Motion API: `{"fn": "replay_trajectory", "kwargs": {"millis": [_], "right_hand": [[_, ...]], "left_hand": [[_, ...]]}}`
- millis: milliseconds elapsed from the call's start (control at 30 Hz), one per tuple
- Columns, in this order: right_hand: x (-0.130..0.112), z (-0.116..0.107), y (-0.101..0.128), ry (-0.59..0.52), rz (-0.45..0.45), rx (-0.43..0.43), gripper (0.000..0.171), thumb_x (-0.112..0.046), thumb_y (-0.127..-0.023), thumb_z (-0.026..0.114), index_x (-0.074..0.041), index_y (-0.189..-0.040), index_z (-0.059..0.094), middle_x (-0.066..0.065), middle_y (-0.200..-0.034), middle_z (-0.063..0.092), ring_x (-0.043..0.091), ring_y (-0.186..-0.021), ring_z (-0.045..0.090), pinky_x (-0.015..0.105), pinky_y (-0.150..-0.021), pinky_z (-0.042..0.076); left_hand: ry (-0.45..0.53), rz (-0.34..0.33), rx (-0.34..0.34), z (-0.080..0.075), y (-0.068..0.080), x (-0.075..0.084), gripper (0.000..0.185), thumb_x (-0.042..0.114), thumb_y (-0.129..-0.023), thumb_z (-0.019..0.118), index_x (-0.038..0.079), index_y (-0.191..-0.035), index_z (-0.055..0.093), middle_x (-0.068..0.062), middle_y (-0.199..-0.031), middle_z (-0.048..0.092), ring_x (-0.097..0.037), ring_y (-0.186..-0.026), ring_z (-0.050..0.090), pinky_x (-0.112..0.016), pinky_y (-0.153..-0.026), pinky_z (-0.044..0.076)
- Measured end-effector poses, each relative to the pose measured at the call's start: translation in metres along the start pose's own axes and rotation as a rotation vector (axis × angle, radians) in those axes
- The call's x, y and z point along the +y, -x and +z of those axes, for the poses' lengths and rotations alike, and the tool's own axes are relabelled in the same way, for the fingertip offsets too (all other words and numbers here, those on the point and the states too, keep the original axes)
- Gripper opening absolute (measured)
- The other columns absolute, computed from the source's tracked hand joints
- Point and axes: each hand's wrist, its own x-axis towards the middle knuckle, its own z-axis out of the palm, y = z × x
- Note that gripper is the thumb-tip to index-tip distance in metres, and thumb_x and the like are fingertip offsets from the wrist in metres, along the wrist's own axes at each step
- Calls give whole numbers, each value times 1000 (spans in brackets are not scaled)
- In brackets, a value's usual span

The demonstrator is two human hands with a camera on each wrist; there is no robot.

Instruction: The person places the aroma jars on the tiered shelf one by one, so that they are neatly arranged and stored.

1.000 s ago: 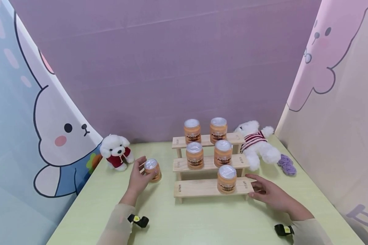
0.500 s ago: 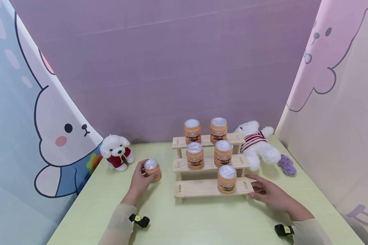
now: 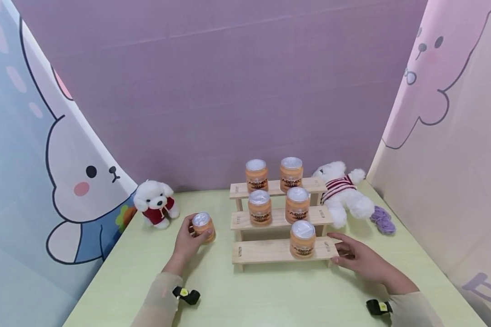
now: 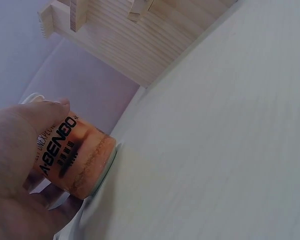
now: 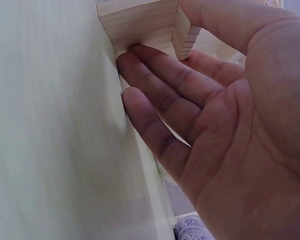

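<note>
My left hand (image 3: 187, 238) grips an orange jar with a silver lid (image 3: 203, 226) that stands on the pale green table, left of the three-step wooden rack (image 3: 266, 250). In the left wrist view the fingers wrap the jar (image 4: 77, 155) by its label. My right hand (image 3: 353, 256) rests with straight fingers against the right end of the rack's lowest step (image 5: 140, 22). One jar (image 3: 303, 239) stands on the lowest step, two on the middle step (image 3: 259, 207) and two on the top step (image 3: 256, 175).
A white plush dog in red (image 3: 155, 202) sits at the back left. A white plush bear in a striped shirt (image 3: 341, 193) lies right of the rack, with purple yarn (image 3: 382, 219) beyond it. Cartoon panels wall in the table (image 3: 270, 295) on three sides.
My left hand's fingers have closed round the jar on the table. The right hand and the rack have stayed put.
</note>
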Motion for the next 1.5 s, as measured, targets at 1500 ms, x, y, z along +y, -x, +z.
{"fn": "replay_trajectory", "kwargs": {"millis": [1500], "right_hand": [[1,1,-1,29,23,14,75,-21,-101,72,-4,-161,33,16,-128,71,18,-109,70,28,-87,57]], "left_hand": [[144,167,68,-5,21,58,68,18,-88,88,11,-145,52,-9,-134,58,-25,-117,57,-34,-100,53]]}}
